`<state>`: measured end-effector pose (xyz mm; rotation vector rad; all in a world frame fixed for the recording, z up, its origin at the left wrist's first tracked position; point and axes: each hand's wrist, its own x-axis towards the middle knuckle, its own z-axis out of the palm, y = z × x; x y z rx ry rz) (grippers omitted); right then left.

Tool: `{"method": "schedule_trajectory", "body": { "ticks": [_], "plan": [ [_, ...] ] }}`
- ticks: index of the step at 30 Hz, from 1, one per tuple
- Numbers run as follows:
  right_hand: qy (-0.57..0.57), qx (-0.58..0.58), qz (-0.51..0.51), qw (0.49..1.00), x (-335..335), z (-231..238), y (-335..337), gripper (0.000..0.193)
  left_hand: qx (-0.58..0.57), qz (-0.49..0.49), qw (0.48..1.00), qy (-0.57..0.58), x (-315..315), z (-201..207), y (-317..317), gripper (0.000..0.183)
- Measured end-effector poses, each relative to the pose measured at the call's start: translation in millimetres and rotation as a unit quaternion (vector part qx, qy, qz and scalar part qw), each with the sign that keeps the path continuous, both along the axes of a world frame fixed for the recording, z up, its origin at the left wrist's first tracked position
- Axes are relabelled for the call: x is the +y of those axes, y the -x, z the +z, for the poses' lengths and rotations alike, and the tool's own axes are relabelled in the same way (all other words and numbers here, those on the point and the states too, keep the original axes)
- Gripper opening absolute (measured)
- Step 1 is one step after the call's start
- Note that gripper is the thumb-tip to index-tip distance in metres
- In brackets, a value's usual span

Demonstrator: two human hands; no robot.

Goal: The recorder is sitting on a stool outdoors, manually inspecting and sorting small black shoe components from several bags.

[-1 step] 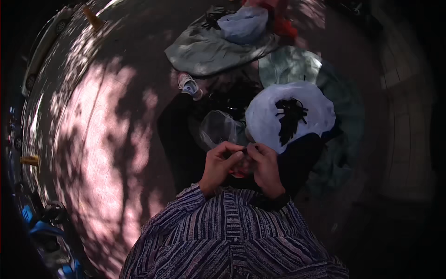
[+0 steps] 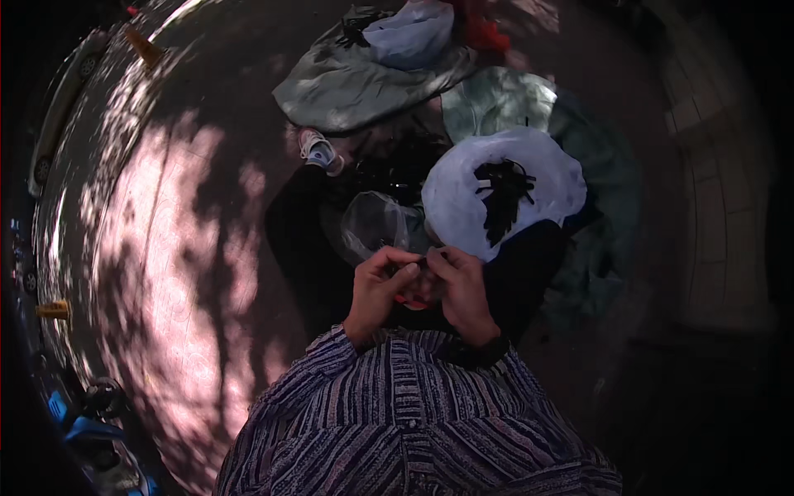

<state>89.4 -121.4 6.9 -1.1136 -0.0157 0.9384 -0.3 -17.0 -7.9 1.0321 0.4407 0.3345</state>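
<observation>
My left hand (image 2: 380, 289) and my right hand (image 2: 461, 291) meet in front of my striped shirt. Thumbs and fingertips are pinched around a small dark piece (image 2: 423, 261), too small and shaded to name. Something red (image 2: 413, 302) shows below and between the palms, its kind unclear. Just beyond my left hand stands an open clear plastic bag (image 2: 372, 221). To the right of it, past my right hand, a white plastic bag (image 2: 552, 186) lies open with black strip-like pieces (image 2: 501, 197) inside.
A heap of black pieces (image 2: 397, 169) lies on the paving between my legs, beside a shoe (image 2: 321, 153). Farther off is a grey-green sack (image 2: 331, 95) with another pale bag (image 2: 411, 35) on it. A green sheet (image 2: 496, 103) spreads behind the white bag. Vehicles line the left.
The whole view has shifted, so the bags and sacks appear slightly farther left and higher. My hands keep the same pinched pose together.
</observation>
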Motion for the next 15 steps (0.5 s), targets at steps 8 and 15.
{"method": "schedule_trajectory", "body": {
  "ticks": [8, 15],
  "plan": [
    [0.084, -0.096, -0.025, 0.992, -32.8, -0.3, 8.9, 0.019, 0.046, -0.131, 0.988, 0.071, -12.1, -4.1, -7.7, 0.010],
    [0.029, -0.019, -0.014, 0.999, -32.6, -3.4, 8.7, 0.019, 0.045, -0.115, 0.988, 0.089, -9.0, -4.7, 1.1, 0.010]
  ]
}}
